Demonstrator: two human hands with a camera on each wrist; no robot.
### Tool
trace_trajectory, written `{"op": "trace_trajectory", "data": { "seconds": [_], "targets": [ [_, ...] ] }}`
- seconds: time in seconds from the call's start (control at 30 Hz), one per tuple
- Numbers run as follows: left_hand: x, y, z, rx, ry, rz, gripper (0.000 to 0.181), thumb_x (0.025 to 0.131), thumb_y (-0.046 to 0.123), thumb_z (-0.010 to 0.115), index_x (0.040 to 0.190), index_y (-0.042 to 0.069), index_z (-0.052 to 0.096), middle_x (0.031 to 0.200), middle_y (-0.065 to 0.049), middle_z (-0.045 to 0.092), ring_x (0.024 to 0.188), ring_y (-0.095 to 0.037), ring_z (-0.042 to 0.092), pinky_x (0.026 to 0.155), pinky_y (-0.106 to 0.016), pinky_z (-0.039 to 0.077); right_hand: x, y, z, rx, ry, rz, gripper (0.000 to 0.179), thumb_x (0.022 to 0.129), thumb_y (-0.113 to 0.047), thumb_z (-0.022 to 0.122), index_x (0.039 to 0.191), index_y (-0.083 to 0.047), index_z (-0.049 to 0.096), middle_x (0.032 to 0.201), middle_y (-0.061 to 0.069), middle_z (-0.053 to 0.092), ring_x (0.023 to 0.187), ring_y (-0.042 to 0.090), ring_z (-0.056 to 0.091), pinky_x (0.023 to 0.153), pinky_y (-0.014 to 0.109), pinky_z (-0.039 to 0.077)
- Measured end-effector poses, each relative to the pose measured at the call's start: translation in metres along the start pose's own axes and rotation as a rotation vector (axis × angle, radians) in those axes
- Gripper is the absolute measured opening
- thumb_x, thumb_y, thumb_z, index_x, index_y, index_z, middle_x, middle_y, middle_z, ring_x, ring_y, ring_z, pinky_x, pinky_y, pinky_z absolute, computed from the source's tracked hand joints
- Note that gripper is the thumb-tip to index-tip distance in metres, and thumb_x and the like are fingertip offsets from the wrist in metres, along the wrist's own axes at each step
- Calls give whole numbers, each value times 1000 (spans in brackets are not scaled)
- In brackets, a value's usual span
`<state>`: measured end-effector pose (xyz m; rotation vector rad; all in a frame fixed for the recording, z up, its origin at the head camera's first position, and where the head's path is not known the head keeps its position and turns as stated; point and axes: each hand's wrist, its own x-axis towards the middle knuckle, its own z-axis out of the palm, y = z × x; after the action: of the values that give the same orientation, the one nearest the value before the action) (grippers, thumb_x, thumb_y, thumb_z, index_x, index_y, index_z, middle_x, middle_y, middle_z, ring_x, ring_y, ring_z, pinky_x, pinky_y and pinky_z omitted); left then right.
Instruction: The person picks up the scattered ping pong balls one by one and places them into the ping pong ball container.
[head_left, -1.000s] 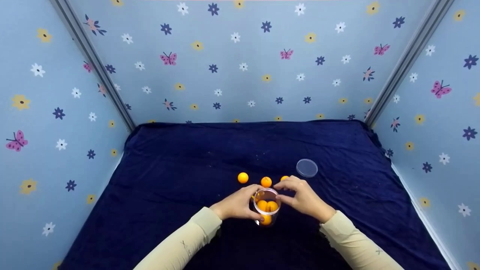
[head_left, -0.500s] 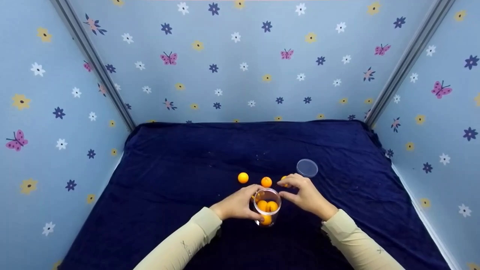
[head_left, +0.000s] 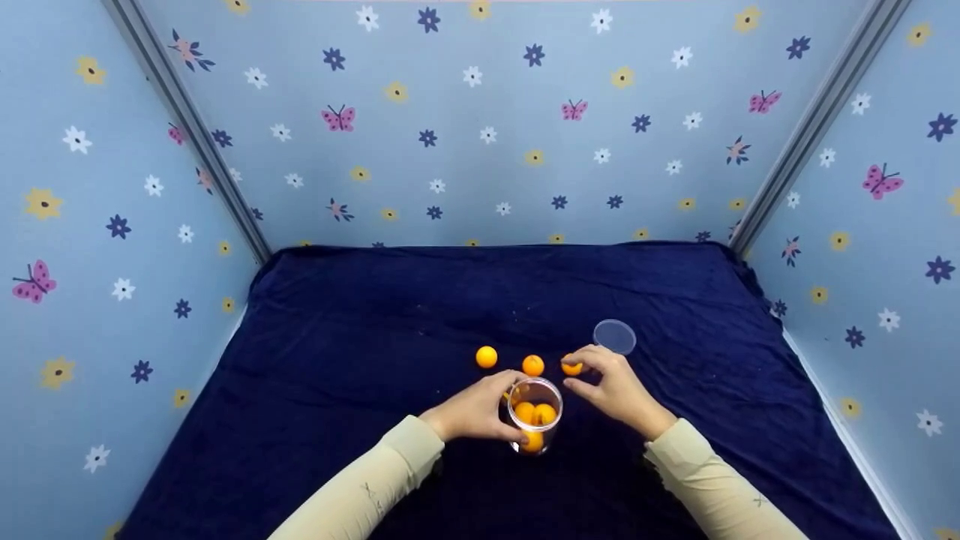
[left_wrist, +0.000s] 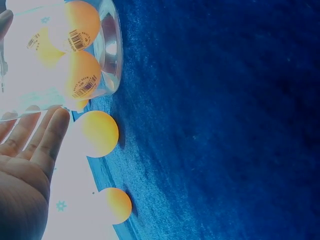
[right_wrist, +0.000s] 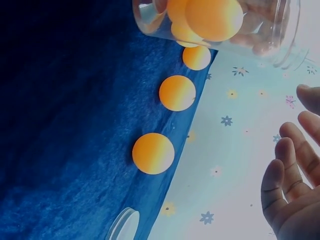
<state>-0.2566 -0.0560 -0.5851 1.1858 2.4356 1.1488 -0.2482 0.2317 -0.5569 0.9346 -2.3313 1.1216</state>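
Observation:
My left hand (head_left: 476,411) grips a clear plastic jar (head_left: 535,390) from its left side, and the jar stands upright with its mouth uncovered. Several orange ping-pong balls (left_wrist: 82,25) lie inside it, barcodes printed on some. Behind the jar, a left ball (head_left: 486,356), a middle ball (head_left: 533,365) and a right ball (head_left: 572,367) form a loose row on the cloth. My right hand (head_left: 615,386) hovers by the right ball, partly covering it in the head view. The right wrist view shows its fingers (right_wrist: 272,187) loosely bent, holding nothing, apart from the ball (right_wrist: 153,153).
A round transparent lid (head_left: 615,337) lies on the dark blue cloth (head_left: 360,322) behind my right hand. Blue flower-patterned walls (head_left: 480,135) enclose the back and both sides.
My right hand has drawn away from the jar's mouth, to the right and slightly back, so more of the right ball shows. The left hand and jar have stayed put.

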Motion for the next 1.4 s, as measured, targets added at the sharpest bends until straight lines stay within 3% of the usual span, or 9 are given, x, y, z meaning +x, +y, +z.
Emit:
{"op": "trace_trajectory", "data": {
  "seconds": [0.23,0.5,0.6,0.8,1.03,1.4],
  "targets": [
    [0,0,0,-2,1,-8,85,78,37,99,147,8,59,143,-8,68,131,-25,66,117,-34,51,-3,9,0,-25,11,39,29,79,7,91,105,2,79,101,16,79,86,11,65,71,31,59],
    [0,2,-1,-6,2,-12,85,78,36,99,147,8,58,143,-7,68,131,-25,66,117,-35,51,-5,14,0,-40,20,96,33,78,8,91,108,-2,79,102,8,78,82,34,68,72,34,59],
    [-1,2,0,-7,2,-11,84,78,36,99,146,8,59,142,-6,68,131,-23,66,117,-35,51,-5,17,1,-42,15,120,34,78,6,92,109,-1,79,102,8,78,83,37,68,75,31,59],
    [-1,1,1,-16,5,-13,83,78,36,99,145,8,59,141,-6,68,128,-22,67,115,-34,52,-6,21,2,-57,6,168,35,78,7,92,110,0,79,103,11,77,85,37,69,77,45,62],
    [0,0,1,-5,6,-14,83,78,37,99,145,9,59,142,-5,68,129,-20,66,117,-33,51,-6,25,4,-49,1,199,39,78,8,91,114,7,76,108,22,76,87,42,69,79,51,61],
    [0,1,0,16,0,-9,84,79,37,99,146,8,59,143,-6,68,132,-22,66,118,-34,50,-5,31,6,-80,-24,263,42,80,4,92,119,5,76,114,19,75,91,43,70,84,55,62]
  ]
}}
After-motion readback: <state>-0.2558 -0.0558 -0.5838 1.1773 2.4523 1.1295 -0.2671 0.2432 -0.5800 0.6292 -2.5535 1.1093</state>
